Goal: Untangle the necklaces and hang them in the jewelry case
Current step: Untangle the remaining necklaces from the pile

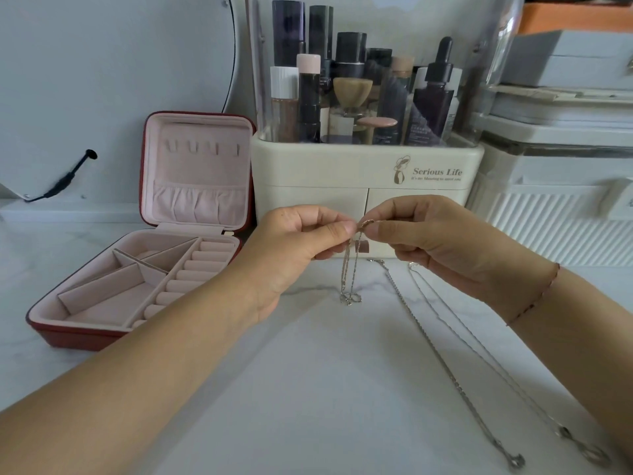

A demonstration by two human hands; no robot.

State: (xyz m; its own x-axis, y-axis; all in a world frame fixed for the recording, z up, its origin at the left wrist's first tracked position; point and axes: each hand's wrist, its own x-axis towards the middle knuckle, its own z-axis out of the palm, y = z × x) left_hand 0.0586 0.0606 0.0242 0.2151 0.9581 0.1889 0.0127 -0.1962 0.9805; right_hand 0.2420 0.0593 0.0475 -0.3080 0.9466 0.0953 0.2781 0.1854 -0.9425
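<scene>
We saw left hand (298, 241) and right hand (428, 241), fingers (337, 231) curled, pinching one thin necklace (350, 298) above the bench (308, 389), its low end touching it. Jewelry case (198, 186) stood open at left.

cream cosmetics organizer (325, 166): bottles (433, 108) inside | round mirror (102, 80): far left | white boxes (548, 214): stacked right

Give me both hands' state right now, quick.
Left hand: closed, pinching the thin necklace.
Right hand: closed, pinching the same necklace.

Soft, even daylight, faint shadows, slight overall blur, wide-angle bending at edges.
</scene>
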